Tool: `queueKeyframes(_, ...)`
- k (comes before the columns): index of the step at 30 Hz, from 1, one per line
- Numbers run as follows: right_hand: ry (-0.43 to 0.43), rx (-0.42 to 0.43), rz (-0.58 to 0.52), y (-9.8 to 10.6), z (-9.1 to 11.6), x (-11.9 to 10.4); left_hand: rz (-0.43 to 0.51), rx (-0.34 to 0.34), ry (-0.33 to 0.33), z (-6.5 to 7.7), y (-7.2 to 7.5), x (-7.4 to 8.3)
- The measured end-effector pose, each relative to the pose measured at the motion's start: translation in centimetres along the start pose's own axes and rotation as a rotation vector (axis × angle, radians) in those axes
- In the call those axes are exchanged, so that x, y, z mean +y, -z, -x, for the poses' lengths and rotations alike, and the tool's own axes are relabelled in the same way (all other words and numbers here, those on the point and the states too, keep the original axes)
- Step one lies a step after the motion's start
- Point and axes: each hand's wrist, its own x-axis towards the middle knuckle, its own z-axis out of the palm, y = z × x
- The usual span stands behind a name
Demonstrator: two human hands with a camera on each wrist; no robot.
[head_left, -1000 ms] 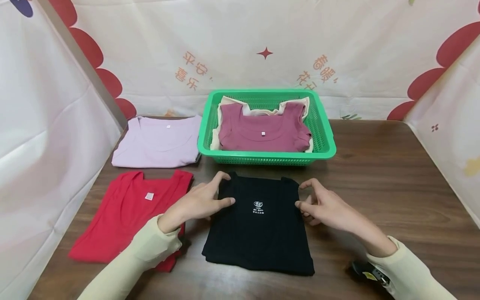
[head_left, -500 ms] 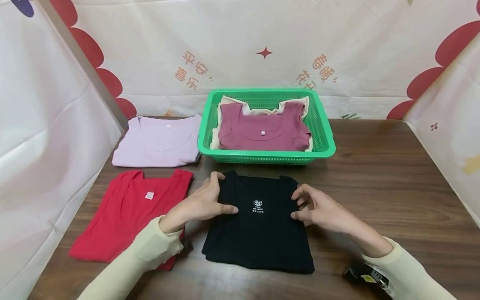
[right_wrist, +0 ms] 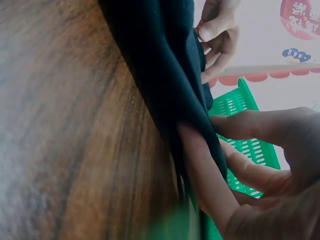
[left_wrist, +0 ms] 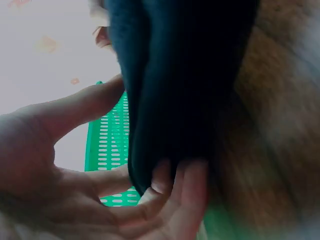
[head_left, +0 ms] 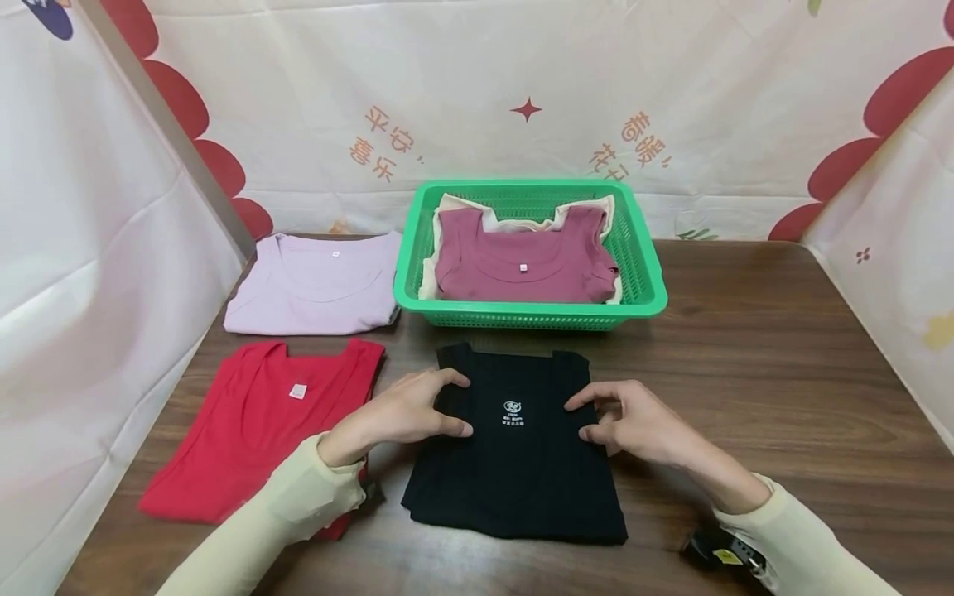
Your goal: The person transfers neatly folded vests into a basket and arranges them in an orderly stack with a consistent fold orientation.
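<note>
A folded black shirt (head_left: 522, 480) with a white print inside its neckline lies at the front middle of the table. At its left side, my left hand (head_left: 398, 411) grips the edge, thumb and index finger on top. The left wrist view shows the other fingers (left_wrist: 192, 187) against the shirt's side edge. My right hand (head_left: 644, 426) holds the opposite edge the same way. In the right wrist view, one finger (right_wrist: 200, 157) pushes into the folded layers from the side, while the other fingers lie on the upper face.
Behind the shirt stands a green basket (head_left: 531, 308) holding a folded mauve shirt (head_left: 522, 281) over a cream one (head_left: 428, 277). To the left lie a folded red shirt (head_left: 238, 447) and a folded lilac shirt (head_left: 320, 285). Bare wood tabletop (head_left: 782, 348) extends to the right.
Both hands have closed in on the black shirt's side edges. The right hand came leftward onto the shirt; the left fingers slid from the shoulder corner toward the front. The shirt stays in place.
</note>
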Motion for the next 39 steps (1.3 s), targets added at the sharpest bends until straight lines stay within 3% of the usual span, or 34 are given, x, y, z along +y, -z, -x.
queueKeyframes(5, -0.013, 0.095, 0.086, 0.1, -0.1, -0.1, 0.045, 0.023, -0.058, -0.2, -0.3, -0.1)
queueKeyframes(13, 0.091, 0.046, 0.250, -0.3, -0.2, 0.3, 0.105, -0.047, -0.004, -0.2, -0.6, 0.0)
queueKeyframes(22, 0.134, 0.127, 0.402, -0.7, 0.3, -0.2, 0.032, 0.053, -0.043, 0.2, -0.8, 0.9)
queueKeyframes(31, 0.108, 0.059, 0.375, 0.3, 1.1, -1.3, 0.017, 0.071, -0.072, 0.6, -0.6, 1.2)
queueKeyframes(39, 0.131, 0.028, 0.350, 0.7, 2.5, -2.7, 0.057, 0.036, -0.148, 2.2, 0.6, 1.9)
